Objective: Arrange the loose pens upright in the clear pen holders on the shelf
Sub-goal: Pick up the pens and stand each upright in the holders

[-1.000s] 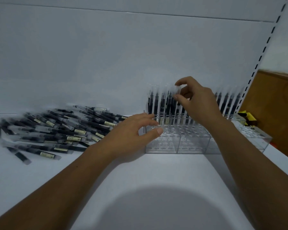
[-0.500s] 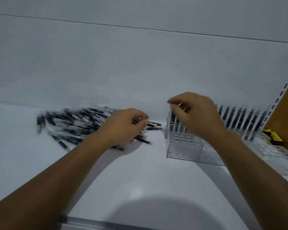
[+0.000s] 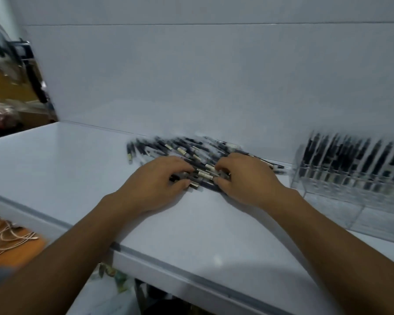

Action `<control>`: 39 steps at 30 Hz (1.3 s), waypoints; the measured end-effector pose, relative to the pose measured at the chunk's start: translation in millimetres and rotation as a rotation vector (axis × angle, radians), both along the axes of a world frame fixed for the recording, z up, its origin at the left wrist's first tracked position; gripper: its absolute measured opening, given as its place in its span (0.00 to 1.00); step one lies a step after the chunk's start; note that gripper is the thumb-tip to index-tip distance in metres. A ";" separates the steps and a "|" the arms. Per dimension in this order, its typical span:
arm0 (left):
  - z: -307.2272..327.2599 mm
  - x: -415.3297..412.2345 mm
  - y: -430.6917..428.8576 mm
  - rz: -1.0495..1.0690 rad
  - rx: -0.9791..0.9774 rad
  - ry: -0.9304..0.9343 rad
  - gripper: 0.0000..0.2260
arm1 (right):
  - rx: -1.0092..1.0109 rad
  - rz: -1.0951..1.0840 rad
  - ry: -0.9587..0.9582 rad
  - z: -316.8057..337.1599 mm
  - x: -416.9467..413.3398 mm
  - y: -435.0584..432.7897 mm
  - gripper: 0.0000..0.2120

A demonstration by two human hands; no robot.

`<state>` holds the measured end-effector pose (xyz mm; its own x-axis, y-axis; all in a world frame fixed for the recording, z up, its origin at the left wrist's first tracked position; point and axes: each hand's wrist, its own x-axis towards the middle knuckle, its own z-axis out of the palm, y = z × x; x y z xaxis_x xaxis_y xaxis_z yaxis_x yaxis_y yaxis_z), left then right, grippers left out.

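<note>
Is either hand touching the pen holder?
No, the left hand and right hand are on the loose pens, apart from the holder.

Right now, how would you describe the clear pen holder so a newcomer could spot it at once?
Follow the white shelf rightward along the pale back wall, past the pile of loose pens. There stands the clear pen holder, a see-through box. It alone carries dark pens upright in a row, not lying flat.
</note>
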<state>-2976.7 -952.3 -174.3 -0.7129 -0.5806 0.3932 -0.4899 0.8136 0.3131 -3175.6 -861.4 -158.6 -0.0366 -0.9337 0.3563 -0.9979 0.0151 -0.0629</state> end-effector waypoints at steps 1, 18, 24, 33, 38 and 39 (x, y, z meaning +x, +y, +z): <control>-2.2 3.7 -1.2 0.000 -0.011 -0.015 0.12 | -0.013 -0.007 -0.011 -1.8 0.0 -1.0 0.12; -2.4 36.2 -13.4 -0.007 -0.072 -0.051 0.14 | 0.006 0.124 -0.001 -7.7 18.0 10.6 0.11; -13.4 54.6 -19.3 0.224 0.013 -0.005 0.14 | 0.025 0.087 -0.140 -10.3 20.0 7.5 0.05; -12.2 52.8 -13.8 0.058 -0.044 -0.053 0.14 | -0.042 0.034 -0.574 -12.2 13.3 11.2 0.04; 8.2 41.1 -28.2 -0.056 -0.143 -0.219 0.12 | -0.067 0.025 -0.649 -13.1 12.3 10.2 0.04; 14.2 37.4 -33.4 -0.094 -0.113 -0.266 0.10 | -0.064 0.023 -0.664 -12.9 11.6 10.2 0.04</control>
